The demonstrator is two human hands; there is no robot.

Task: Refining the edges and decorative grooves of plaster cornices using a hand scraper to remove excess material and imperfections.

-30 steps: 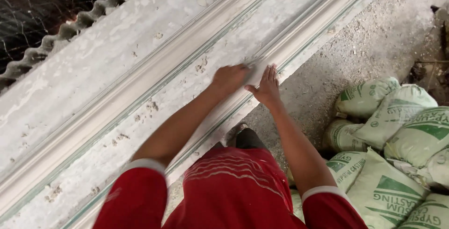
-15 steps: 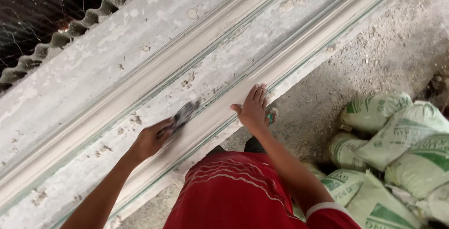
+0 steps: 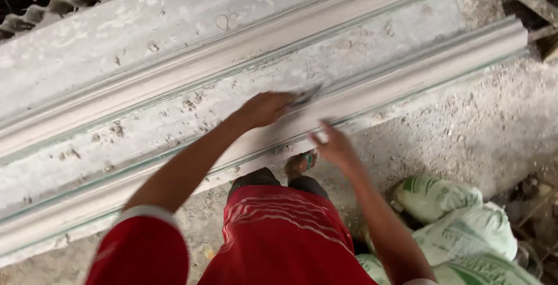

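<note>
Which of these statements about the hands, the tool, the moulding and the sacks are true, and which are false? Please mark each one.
1. The left hand holds a flat scraping tool against the long plaster moulding. True.
2. The right hand grips a hammer. False: it holds nothing and hovers by the moulding's front edge.
3. Green-and-white sacks lie on the ground at the person's right. True.
4. The person wears a blue shirt. False: the clothing is red.
5. The moulding stands upright. False: it lies flat on the ground.
</note>
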